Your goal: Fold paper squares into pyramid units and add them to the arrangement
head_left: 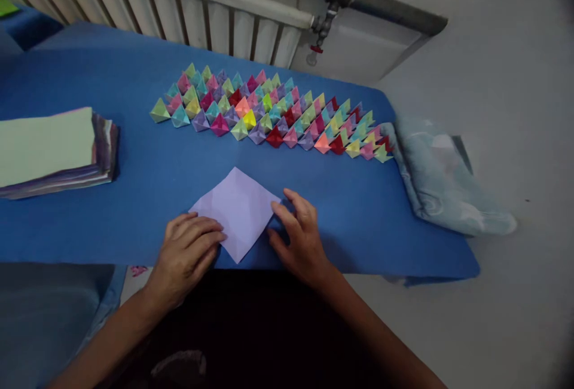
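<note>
A square lavender sheet of paper [242,210] lies turned like a diamond near the front edge of the blue table. My left hand [183,254] rests on its left side, the fingers lying close together over the lower left edge, with the thumb hidden. At the right corner is my right hand [298,233], its fingers apart and bent, one fingertip touching the paper. Behind the sheet stand rows of small folded paper pieces [266,111] in many colours.
A thick stack of paper [49,147], pale green on top, lies at the left. Folded light-blue cloth [442,180] rests over the table's right end. A radiator [197,18] and a pipe with a red-handled valve [323,29] are behind the blue table [359,216].
</note>
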Demonstrator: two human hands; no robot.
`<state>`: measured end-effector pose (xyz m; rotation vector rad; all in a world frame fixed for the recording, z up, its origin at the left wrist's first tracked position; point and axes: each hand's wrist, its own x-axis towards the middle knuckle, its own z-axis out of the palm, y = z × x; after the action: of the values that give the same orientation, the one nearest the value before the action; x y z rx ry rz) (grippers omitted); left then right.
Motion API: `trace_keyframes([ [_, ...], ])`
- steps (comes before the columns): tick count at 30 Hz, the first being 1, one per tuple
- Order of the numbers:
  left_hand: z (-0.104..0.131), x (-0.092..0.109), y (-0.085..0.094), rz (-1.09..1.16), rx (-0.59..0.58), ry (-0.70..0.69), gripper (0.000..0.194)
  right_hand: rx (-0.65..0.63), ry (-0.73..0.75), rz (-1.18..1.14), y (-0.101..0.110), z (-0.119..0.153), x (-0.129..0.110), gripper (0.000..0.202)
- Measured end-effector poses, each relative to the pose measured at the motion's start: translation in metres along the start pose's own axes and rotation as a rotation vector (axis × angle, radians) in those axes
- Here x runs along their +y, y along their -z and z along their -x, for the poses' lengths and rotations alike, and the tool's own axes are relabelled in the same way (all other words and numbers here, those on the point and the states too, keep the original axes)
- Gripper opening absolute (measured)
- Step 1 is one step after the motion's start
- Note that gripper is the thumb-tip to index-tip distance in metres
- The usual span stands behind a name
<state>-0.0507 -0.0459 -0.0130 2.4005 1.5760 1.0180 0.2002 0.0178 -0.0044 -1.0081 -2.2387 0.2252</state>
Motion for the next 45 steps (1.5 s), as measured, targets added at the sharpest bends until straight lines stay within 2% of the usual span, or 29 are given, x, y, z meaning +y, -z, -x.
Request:
trace_keyframes([
  [5,-0.004,0.008,0.012,0.117,-0.067,-0.018,0.022,-0.147,-0.278,-0.165,0.008,0.002,-0.006,0.054],
  [6,-0.009,0.008,0.016,0.149,-0.058,0.016,0.022,-0.166,-0.316,-0.168,0.011,0.000,-0.007,0.051],
  [9,-0.036,-0.005,0.026,0.108,0.020,0.275,0.025,-0.180,-0.406,-0.160,0.015,-0.006,-0.011,0.046],
  [11,-0.060,-0.019,0.027,-0.015,-0.101,0.432,0.033,-0.200,-0.441,-0.173,0.015,-0.011,-0.012,0.047],
  [13,-0.083,-0.032,0.023,-0.061,-0.342,0.512,0.051,-0.225,-0.472,-0.210,0.011,-0.013,-0.014,0.051],
  [14,-0.091,-0.036,0.020,-0.062,-0.418,0.534,0.056,-0.231,-0.491,-0.244,0.008,-0.014,-0.014,0.052],
  [17,-0.104,-0.039,0.015,0.077,-0.504,0.650,0.062,-0.169,-0.573,-0.391,0.001,-0.015,-0.015,0.050],
  [19,-0.103,-0.036,0.015,0.335,-0.470,0.773,0.056,-0.076,-0.607,-0.482,-0.001,-0.016,-0.013,0.046],
  [22,-0.098,-0.028,0.021,0.760,-0.350,0.961,0.039,0.067,-0.618,-0.617,-0.002,-0.022,-0.010,0.041],
  [25,-0.096,-0.019,0.028,0.952,-0.220,1.079,0.030,0.155,-0.670,-0.826,-0.004,-0.028,-0.008,0.054],
  [28,-0.094,-0.013,0.030,1.043,-0.069,1.142,0.030,0.141,-0.734,-0.949,-0.010,-0.030,-0.009,0.072],
  [31,-0.090,-0.009,0.029,1.127,0.076,1.163,0.032,0.113,-0.703,-0.991,-0.016,-0.028,-0.011,0.076],
  [35,-0.086,0.000,0.027,1.206,0.230,1.146,0.030,0.155,-0.570,-1.051,-0.018,-0.024,-0.012,0.071],
  [39,-0.084,0.010,0.022,1.219,0.350,1.112,0.028,0.259,-0.420,-0.877,-0.019,-0.020,-0.009,0.061],
  [43,-0.082,0.011,0.015,1.183,0.482,1.079,0.036,0.241,-0.359,-0.806,-0.018,-0.015,-0.009,0.059],
  [45,-0.080,0.010,0.011,1.129,0.485,1.042,0.046,0.209,-0.374,-0.839,-0.015,-0.014,-0.011,0.059],
])
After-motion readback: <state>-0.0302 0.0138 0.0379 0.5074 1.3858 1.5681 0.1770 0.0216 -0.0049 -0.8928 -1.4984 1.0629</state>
